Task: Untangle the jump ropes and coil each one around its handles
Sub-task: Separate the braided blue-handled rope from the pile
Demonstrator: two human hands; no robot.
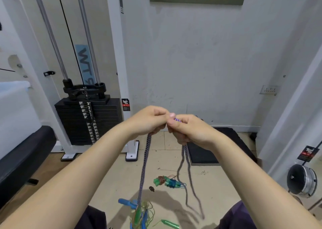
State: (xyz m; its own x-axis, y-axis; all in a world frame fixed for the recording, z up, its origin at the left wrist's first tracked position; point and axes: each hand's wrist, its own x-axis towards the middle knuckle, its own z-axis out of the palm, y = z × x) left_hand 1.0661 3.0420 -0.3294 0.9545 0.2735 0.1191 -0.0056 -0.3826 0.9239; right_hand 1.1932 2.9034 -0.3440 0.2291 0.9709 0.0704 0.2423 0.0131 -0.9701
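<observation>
Two bare hands, head view only, raised together in front of the wall.

Left hand: fingers curled round a purple braided rope; one strand drops from under this fist straight down to the floor.

Right hand: fingers curled, thumb and forefinger pinching a short bright purple-and-white bit of the same rope where the two fists meet. Two strands hang from beneath this hand, blurred lower down, and loop near the floor by the person's right knee.

Floor items, tan tiles:
- Coiled jump rope, green and blue handles wrapped with thin brownish cord, lying between the hanging strands.
- Tangle of thin cords, yellowish and green, at the bottom of the frame, where the left-hand strand ends.
- Blue handle at the left edge of that tangle.
- Green handle lying just right of the tangle, with a thin green cord leading from it.
- Small dark object near the coiled rope; cannot tell what it is.

Surroundings:
- Black weight stack in a white frame with two chrome guide rods, left of the hands.
- Black padded bench at the far left.
- Dark floor mat against the wall behind the right hand.
- Wall socket on the right part of the wall.
- Round metal plate at the right edge.
</observation>
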